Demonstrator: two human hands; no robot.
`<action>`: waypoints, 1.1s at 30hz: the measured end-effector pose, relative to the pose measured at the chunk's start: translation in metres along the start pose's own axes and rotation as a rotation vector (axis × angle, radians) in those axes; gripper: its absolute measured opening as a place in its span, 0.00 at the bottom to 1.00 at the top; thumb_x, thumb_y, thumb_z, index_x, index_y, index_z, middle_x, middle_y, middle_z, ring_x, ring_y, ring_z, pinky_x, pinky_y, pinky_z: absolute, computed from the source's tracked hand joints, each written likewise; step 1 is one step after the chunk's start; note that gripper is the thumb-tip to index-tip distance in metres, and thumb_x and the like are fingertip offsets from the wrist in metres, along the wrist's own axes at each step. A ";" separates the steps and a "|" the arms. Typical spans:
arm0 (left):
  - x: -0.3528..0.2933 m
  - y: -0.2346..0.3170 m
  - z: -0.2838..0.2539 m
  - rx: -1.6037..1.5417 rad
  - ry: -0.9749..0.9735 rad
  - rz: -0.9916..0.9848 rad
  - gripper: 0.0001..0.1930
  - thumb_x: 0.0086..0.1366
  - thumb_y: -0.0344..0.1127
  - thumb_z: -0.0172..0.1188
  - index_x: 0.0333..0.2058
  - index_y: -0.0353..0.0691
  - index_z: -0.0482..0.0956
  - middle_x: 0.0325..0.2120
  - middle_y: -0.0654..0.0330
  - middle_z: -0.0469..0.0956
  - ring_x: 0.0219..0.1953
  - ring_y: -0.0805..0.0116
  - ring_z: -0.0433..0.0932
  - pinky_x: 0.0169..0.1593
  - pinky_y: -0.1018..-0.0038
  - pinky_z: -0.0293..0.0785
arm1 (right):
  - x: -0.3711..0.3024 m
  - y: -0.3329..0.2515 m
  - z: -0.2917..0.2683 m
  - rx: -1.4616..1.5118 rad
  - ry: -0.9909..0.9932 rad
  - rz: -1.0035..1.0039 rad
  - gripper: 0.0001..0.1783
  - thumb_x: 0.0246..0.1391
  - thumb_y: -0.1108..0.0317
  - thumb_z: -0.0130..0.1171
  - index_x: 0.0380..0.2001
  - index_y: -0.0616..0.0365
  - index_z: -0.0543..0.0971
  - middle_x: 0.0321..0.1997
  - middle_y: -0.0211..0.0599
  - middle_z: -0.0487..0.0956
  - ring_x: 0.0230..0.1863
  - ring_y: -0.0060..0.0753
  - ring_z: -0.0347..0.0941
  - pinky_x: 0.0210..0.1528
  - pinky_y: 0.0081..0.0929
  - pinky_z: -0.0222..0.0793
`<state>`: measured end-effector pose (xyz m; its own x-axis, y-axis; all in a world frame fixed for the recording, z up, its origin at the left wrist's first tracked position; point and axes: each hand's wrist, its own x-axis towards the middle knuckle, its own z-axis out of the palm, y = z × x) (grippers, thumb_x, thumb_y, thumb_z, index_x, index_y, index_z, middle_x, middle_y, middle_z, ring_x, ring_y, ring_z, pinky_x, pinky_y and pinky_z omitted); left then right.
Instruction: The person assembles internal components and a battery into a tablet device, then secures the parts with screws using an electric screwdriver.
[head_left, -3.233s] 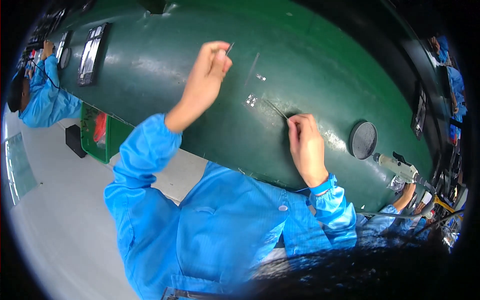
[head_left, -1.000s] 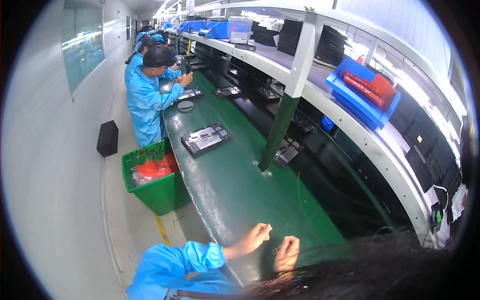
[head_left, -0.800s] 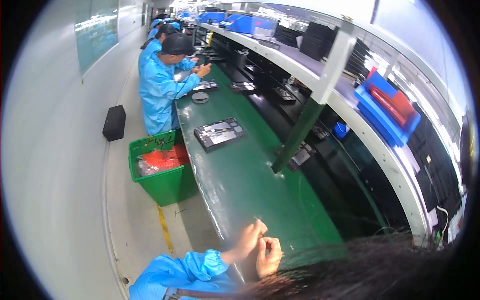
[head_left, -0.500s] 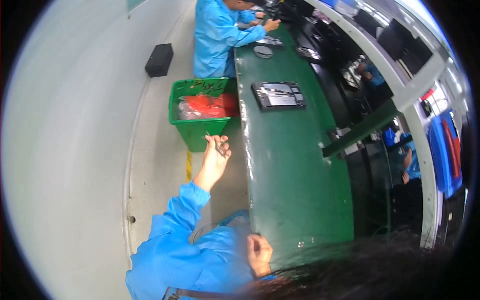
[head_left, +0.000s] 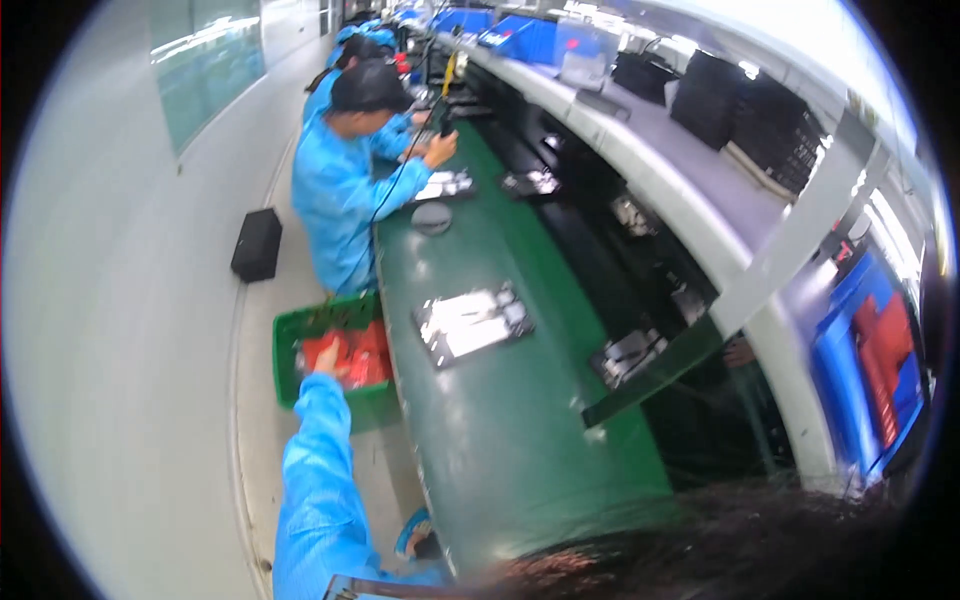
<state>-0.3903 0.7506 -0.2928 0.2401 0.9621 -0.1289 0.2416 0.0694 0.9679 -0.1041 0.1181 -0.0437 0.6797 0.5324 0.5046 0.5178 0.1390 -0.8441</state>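
My left hand [head_left: 327,358] reaches out in its blue sleeve over the green bin [head_left: 288,340] beside the bench, just above the red bags [head_left: 355,358] inside it. The picture is blurred and the fingers are too small to read, so I cannot tell whether they hold anything. My right hand is out of the picture. On the green conveyor bench [head_left: 500,430] a flat dark device tray [head_left: 472,322] lies a little beyond the bin.
A person in blue [head_left: 352,185] works at the bench further along, with a round dark dish [head_left: 431,217] and more devices [head_left: 445,184] near them. A black box [head_left: 257,243] sits on the floor. Shelves with blue bins [head_left: 870,370] run along the right.
My left hand has moved from above the floor out over the green bin. My right hand, at the bench edge half a second ago, has left the view. The head has lifted.
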 end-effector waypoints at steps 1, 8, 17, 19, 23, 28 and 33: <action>-0.011 0.017 0.095 -0.482 0.036 -0.456 0.42 0.67 0.57 0.65 0.72 0.45 0.60 0.61 0.55 0.73 0.58 0.46 0.75 0.58 0.58 0.79 | 0.024 0.008 -0.004 -0.106 0.057 0.029 0.05 0.58 0.69 0.69 0.34 0.57 0.83 0.25 0.34 0.81 0.24 0.29 0.75 0.30 0.25 0.71; -0.017 0.376 0.279 -0.070 0.643 0.221 0.19 0.67 0.34 0.64 0.51 0.26 0.78 0.45 0.47 0.79 0.44 0.55 0.78 0.47 0.56 0.73 | 0.125 -0.011 0.016 -0.108 0.216 0.209 0.05 0.58 0.68 0.69 0.34 0.57 0.83 0.25 0.34 0.81 0.25 0.29 0.76 0.30 0.25 0.71; 0.137 0.834 0.510 -0.175 0.259 0.877 0.52 0.56 0.40 0.76 0.68 0.26 0.52 0.63 0.34 0.66 0.67 0.37 0.64 0.72 0.55 0.58 | 0.184 0.002 0.023 -0.080 0.392 0.311 0.05 0.58 0.68 0.69 0.34 0.57 0.83 0.26 0.34 0.82 0.25 0.29 0.76 0.31 0.25 0.72; 0.149 0.860 0.521 -0.114 0.002 0.555 0.61 0.51 0.45 0.80 0.70 0.24 0.45 0.64 0.31 0.66 0.64 0.37 0.69 0.71 0.56 0.62 | 0.193 0.002 0.010 -0.100 0.461 0.313 0.06 0.58 0.68 0.69 0.34 0.57 0.83 0.26 0.34 0.82 0.25 0.29 0.76 0.31 0.25 0.72; 0.177 0.859 0.534 0.030 -0.064 0.536 0.38 0.53 0.48 0.78 0.60 0.37 0.76 0.52 0.43 0.82 0.53 0.43 0.81 0.59 0.59 0.71 | 0.214 0.000 -0.028 -0.104 0.540 0.311 0.06 0.59 0.68 0.69 0.34 0.57 0.83 0.26 0.34 0.82 0.25 0.29 0.76 0.31 0.25 0.72; 0.157 0.831 0.513 -0.339 0.144 0.960 0.12 0.68 0.35 0.64 0.46 0.33 0.83 0.38 0.50 0.87 0.43 0.57 0.86 0.48 0.65 0.77 | 0.189 -0.013 -0.046 -0.015 0.558 0.416 0.06 0.59 0.68 0.69 0.34 0.58 0.83 0.26 0.35 0.82 0.25 0.29 0.76 0.32 0.25 0.72; 0.080 0.826 0.433 -0.719 -0.019 0.855 0.12 0.75 0.35 0.56 0.44 0.31 0.82 0.38 0.55 0.87 0.41 0.71 0.84 0.46 0.74 0.78 | 0.115 -0.034 -0.048 0.122 0.567 0.606 0.06 0.59 0.67 0.68 0.34 0.58 0.83 0.26 0.35 0.82 0.26 0.29 0.76 0.32 0.26 0.72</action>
<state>0.2356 0.7703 0.4028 0.0830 0.7625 0.6416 -0.6089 -0.4709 0.6384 -0.0186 0.1345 0.0521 0.9973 0.0482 -0.0558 -0.0591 0.0708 -0.9957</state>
